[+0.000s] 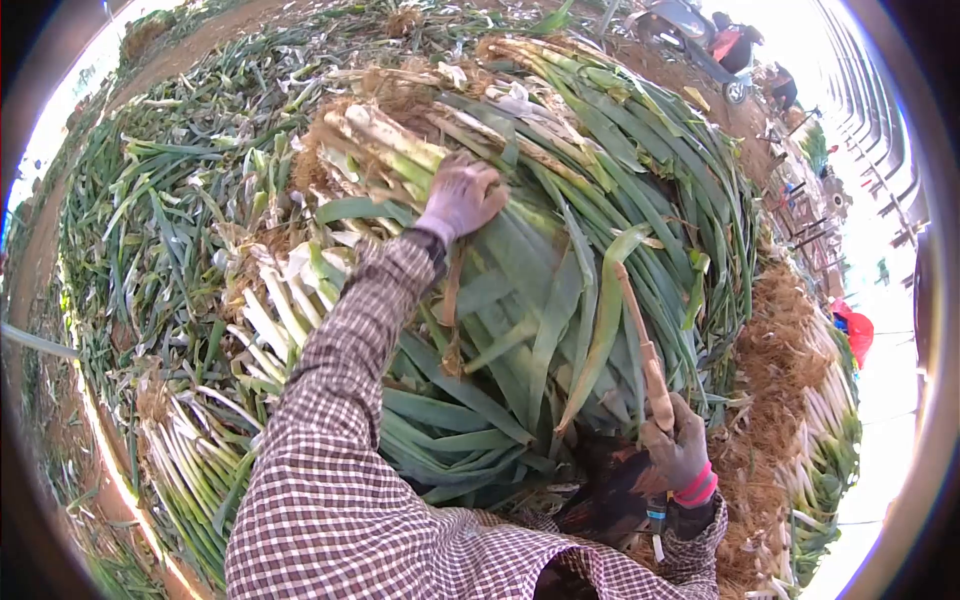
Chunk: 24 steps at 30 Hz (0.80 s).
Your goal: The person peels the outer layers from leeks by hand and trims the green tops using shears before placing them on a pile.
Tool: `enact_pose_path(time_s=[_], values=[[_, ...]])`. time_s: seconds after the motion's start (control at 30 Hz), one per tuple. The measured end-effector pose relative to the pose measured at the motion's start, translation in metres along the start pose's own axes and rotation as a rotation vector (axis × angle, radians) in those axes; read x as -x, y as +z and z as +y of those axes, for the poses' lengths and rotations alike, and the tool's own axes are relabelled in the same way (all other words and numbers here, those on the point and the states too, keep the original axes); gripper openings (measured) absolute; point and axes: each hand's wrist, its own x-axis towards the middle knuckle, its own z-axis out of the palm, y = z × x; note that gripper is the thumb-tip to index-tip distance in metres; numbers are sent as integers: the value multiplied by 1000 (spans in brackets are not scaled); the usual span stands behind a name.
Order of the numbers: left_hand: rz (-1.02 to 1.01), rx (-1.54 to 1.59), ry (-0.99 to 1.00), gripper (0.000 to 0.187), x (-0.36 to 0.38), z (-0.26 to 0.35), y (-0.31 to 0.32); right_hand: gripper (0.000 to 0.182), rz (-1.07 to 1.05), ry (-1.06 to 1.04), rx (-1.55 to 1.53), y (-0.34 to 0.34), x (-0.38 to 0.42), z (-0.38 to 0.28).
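My left hand (463,195), in a pale glove, is closed around several leeks (390,145) near where white shanks turn to green leaves; their roots point up and left. My right hand (678,440), in a grey glove with a pink cuff, grips a long brown stick-like piece (640,350) that reaches up over the leaves. Below that hand shows a slim blue-and-black thing with a pale tip (657,525). Between my hands spreads a big heap of wide green leek leaves (530,270).
Trimmed leeks (195,450) lie at the lower left, and loose leaves (160,220) cover the ground beyond. On the right runs a row of stacked leeks (825,450) with brown roots (775,360). A scooter (690,40) and a person (783,85) are at the back.
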Motion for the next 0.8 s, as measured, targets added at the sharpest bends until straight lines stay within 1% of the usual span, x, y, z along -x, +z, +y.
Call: enact_pose_path(time_s=[0.03, 0.07, 0.13, 0.17, 0.27, 0.3, 0.4, 0.43, 0.47, 0.5, 0.53, 0.57, 0.6, 0.63, 0.73, 0.77, 0.8], values=[[21, 48, -7, 31, 14, 5, -16, 21, 1, 9, -46, 2, 6, -14], [47, 104, -17, 28, 30, 12, -31, 21, -13, -15, 3, 1, 10, -12], [85, 108, -18, 24, 65, 16, -53, 22, -28, -79, 103, -3, 14, -5], [81, 157, -72, 24, 82, 13, -60, 24, -49, -205, 190, -3, 15, -8], [-3, 267, -286, 24, 164, -10, -72, 25, -81, -177, 205, 9, 21, -8], [-103, 162, -279, 29, 198, -31, -67, 25, -107, -259, 208, 14, 19, -9], [82, -46, -450, 38, 226, -23, -51, 23, -160, -298, 283, 35, 4, -6], [30, -176, -465, 44, 218, -9, -59, 22, -173, -316, 371, 40, -2, -4], [-39, -196, -601, 38, 205, 21, -75, 22, -190, -340, 461, 44, -8, -5], [-194, -149, -708, 35, 198, 43, -82, 23, -194, -365, 457, 51, -10, -12], [-171, 31, -671, 34, 204, 66, -87, 24, -227, -389, 477, 57, -14, -19], [-175, 9, -439, 36, 210, 91, -98, 24, -260, -415, 494, 63, -18, -24], [-266, 9, -326, 45, 223, 103, -97, 24, -289, -438, 508, 71, -21, -30], [-252, -25, -254, 51, 232, 121, -105, 28, -282, -565, 642, 80, -24, -39], [-173, 71, -242, 53, 250, 119, -104, 35, -404, -689, 937, 109, -49, -53], [-143, 131, -268, 51, 252, 119, -105, 41, -422, -805, 959, 118, -58, -55], [-133, 172, -307, 50, 254, 119, -106, 41, -433, -771, 993, 127, -66, -58]])
